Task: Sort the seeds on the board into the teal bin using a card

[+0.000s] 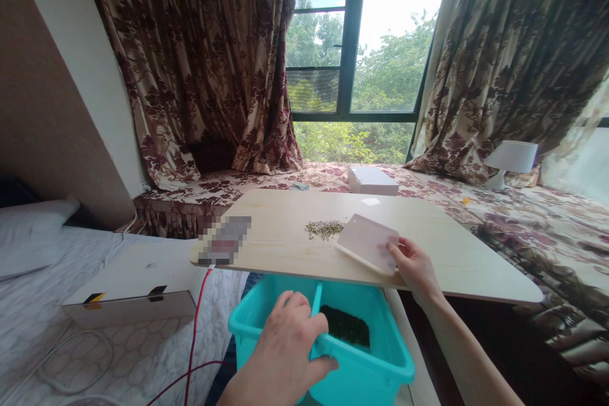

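My left hand (292, 346) grips the near rim of a turquoise plastic bin (371, 374), where the divider meets it. Dark green grains (346, 325) lie in the bin's right compartment. With thumb and fingers, my right hand (413, 263) pinches the right edge of a pale, translucent flat plastic piece (366, 242), tilted over the wooden tabletop (280, 216). Just left of that piece, a small scatter of greenish grains (325, 229) lies on the tabletop. The bin stands below the tabletop's front edge.
A blurred-out flat device (223, 241) with a red cable (194, 330) sits at the tabletop's left end. A white box (137, 285) rests on the bed to the left. Behind the table are another white box (372, 180) and a lamp (511, 158).
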Demonstrator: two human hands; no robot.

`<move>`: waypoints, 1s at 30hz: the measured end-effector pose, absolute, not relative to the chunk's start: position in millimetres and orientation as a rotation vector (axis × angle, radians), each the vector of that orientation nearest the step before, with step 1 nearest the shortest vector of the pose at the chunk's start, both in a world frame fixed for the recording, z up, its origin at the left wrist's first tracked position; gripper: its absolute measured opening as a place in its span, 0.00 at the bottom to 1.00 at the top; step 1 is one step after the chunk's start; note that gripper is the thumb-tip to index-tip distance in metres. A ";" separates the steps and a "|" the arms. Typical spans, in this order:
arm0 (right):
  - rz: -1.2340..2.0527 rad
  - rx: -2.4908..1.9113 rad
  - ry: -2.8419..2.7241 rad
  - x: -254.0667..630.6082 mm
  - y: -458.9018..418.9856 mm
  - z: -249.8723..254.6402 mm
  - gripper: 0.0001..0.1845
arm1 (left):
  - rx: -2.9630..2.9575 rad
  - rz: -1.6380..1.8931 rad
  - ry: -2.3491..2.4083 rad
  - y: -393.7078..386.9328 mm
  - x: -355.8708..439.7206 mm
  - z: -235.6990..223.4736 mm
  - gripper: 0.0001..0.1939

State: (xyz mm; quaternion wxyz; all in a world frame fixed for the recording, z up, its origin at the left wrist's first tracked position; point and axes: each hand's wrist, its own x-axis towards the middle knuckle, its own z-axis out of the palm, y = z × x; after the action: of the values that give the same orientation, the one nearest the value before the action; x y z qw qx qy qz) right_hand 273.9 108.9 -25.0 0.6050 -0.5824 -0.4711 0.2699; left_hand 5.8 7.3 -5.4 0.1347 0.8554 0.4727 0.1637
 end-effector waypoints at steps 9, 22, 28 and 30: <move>0.569 -1.383 -1.100 276.8 110.3 -23.8 0.17 | 2.638 0.372 1.235 8.4 37.8 -12.4 0.18; 0.935 -1.179 -1.300 236.6 106.0 -24.4 0.18 | 2.658 0.328 1.252 11.7 46.0 -5.3 0.17; 0.893 -1.157 -1.325 248.3 98.0 -13.5 0.22 | 2.573 0.303 1.357 8.6 39.2 -3.8 0.15; 0.741 -1.185 -1.116 265.1 107.1 -14.7 0.23 | 2.534 0.285 1.409 6.5 33.5 -7.5 0.15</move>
State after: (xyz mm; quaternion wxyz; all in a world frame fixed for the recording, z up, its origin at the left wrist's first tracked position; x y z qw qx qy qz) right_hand 265.1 107.1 -14.7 0.6262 -0.5165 -0.4865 0.3232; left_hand 33.5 6.5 -7.5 0.1136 0.8641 0.4805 0.0973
